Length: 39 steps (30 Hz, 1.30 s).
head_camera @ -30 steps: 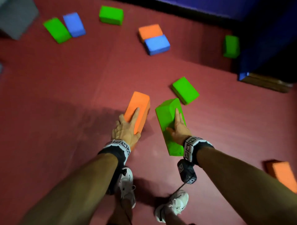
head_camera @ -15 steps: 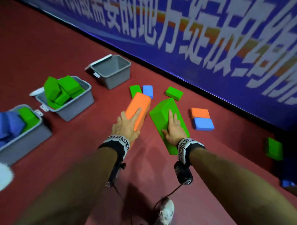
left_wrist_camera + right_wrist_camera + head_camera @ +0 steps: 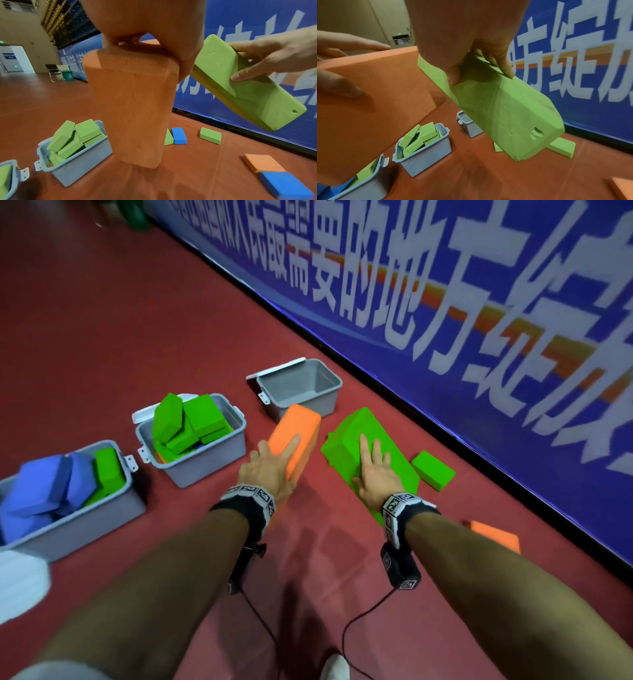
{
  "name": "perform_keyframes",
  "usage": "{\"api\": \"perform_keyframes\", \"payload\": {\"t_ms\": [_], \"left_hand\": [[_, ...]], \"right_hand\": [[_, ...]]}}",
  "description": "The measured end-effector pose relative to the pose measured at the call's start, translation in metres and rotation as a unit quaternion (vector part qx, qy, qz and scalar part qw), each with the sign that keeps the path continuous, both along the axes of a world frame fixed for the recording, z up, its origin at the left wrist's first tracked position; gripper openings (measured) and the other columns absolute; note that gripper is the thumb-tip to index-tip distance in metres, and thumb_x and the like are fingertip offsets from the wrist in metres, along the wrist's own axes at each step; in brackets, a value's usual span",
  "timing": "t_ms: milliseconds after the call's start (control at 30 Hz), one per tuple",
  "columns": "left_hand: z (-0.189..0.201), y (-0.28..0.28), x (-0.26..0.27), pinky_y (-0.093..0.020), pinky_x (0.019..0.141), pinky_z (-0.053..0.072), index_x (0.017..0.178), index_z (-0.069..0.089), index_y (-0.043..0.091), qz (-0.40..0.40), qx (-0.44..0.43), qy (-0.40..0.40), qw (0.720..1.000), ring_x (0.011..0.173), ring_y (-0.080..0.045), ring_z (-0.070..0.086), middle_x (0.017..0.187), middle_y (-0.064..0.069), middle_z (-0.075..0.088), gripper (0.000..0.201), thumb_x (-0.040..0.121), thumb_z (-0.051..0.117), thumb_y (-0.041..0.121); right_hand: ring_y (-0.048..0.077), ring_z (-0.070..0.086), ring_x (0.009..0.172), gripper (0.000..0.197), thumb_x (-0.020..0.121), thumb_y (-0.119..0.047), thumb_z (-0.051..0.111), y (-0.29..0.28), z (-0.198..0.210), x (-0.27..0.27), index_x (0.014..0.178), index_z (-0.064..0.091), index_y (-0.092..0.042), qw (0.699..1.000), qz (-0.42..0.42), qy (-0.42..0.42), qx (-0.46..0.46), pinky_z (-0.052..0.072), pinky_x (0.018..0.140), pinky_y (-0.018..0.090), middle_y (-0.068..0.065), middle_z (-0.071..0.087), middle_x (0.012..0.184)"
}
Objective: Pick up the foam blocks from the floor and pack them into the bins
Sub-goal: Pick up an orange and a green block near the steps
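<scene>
Two blocks carried toward the bins, long axes pointing ahead

Head view: the left hand (image 3: 270, 470) grasps the orange block (image 3: 295, 436) and the right hand (image 3: 375, 474) grasps the green block (image 3: 368, 457), both lifted off the floor; the empty bin (image 3: 301, 392) lies just past the orange block's far end, so the left hand looks nearer.
Left wrist view: the green-filled bin (image 3: 75, 154) sits below and left.
Right wrist view: thumb and fingers (image 3: 508, 67) clamp the green block's edges.
</scene>
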<state>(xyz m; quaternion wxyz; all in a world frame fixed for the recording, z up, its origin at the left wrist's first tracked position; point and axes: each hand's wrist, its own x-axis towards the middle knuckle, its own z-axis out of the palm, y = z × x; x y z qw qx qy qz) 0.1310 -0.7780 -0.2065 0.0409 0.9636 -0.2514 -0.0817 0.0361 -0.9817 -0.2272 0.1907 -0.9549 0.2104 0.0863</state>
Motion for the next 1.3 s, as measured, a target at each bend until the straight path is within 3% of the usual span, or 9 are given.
{"api": "perform_keyframes", "payload": {"t_ms": [133,267,400,533,700,900,1200,1300], "left_hand": [[-0.002,-0.031,0.061,-0.047,0.09,0.045,0.152,-0.004,0.048,0.012,-0.003,0.02,1.0,0.122,-0.04,0.045,0.142,-0.021,0.025,0.091,0.089,0.061,0.045],[-0.013,-0.056,0.129,-0.045,0.086,0.047,0.152,-0.003,0.049,0.031,-0.006,0.028,0.999,0.117,-0.039,0.048,0.135,-0.019,0.03,0.091,0.088,0.062,0.046],[-0.03,-0.085,0.229,-0.045,0.087,0.046,0.152,-0.004,0.049,0.046,-0.006,0.022,0.999,0.118,-0.04,0.048,0.135,-0.02,0.031,0.092,0.088,0.062,0.045],[-0.041,-0.119,0.337,-0.047,0.088,0.046,0.152,-0.002,0.049,0.055,-0.011,0.032,0.998,0.119,-0.041,0.048,0.135,-0.019,0.031,0.09,0.088,0.062,0.047],[-0.051,-0.155,0.435,-0.051,0.09,0.046,0.152,-0.001,0.049,0.051,0.004,0.074,0.996,0.121,-0.043,0.045,0.137,-0.019,0.03,0.087,0.089,0.06,0.045],[-0.076,-0.2,0.538,-0.053,0.096,0.043,0.152,-0.007,0.047,0.058,0.036,0.094,0.993,0.126,-0.044,0.04,0.14,-0.022,0.026,0.091,0.09,0.059,0.045],[-0.153,-0.298,0.699,-0.054,0.095,0.043,0.152,-0.011,0.047,0.108,0.027,0.135,0.985,0.128,-0.042,0.037,0.145,-0.023,0.022,0.091,0.092,0.058,0.048],[-0.187,-0.326,0.746,-0.053,0.093,0.044,0.15,-0.01,0.05,0.14,0.006,0.136,0.981,0.129,-0.041,0.037,0.149,-0.023,0.02,0.083,0.096,0.052,0.045]], "right_hand": [[0.042,-0.004,0.147,0.105,0.089,-0.01,0.059,-0.04,0.012,0.065,0.151,-0.022,-0.03,0.998,0.039,0.05,-0.028,0.028,0.109,0.066,0.009,-0.021,0.161],[0.043,-0.007,0.147,0.108,0.087,-0.008,0.061,-0.07,0.006,0.135,0.151,-0.022,-0.03,0.993,0.071,0.078,-0.051,0.02,0.11,0.069,0.009,-0.022,0.16],[0.042,-0.009,0.147,0.107,0.087,-0.009,0.062,-0.102,-0.008,0.234,0.152,-0.021,-0.03,0.991,0.089,0.084,-0.058,0.018,0.11,0.069,0.009,-0.022,0.16],[0.043,-0.006,0.147,0.105,0.086,-0.002,0.057,-0.134,-0.024,0.345,0.151,-0.021,-0.029,0.991,0.086,0.084,-0.059,0.021,0.109,0.069,0.01,-0.021,0.16],[0.043,-0.001,0.147,0.1,0.09,-0.009,0.055,-0.168,-0.04,0.456,0.151,-0.021,-0.028,0.991,0.1,0.085,-0.023,0.03,0.108,0.064,0.01,-0.018,0.161],[0.043,-0.004,0.147,0.097,0.091,-0.013,0.053,-0.22,-0.058,0.566,0.151,-0.021,-0.029,0.989,0.11,0.094,-0.001,0.027,0.109,0.066,0.01,-0.019,0.161],[0.042,0.0,0.148,0.094,0.094,-0.013,0.054,-0.316,-0.137,0.742,0.152,-0.02,-0.024,0.989,0.108,0.082,0.058,0.027,0.115,0.051,0.011,-0.014,0.162],[0.039,0.004,0.148,0.094,0.094,-0.015,0.057,-0.332,-0.168,0.798,0.153,-0.016,-0.021,0.989,0.103,0.063,0.083,0.025,0.116,0.048,0.012,-0.009,0.162]]}}
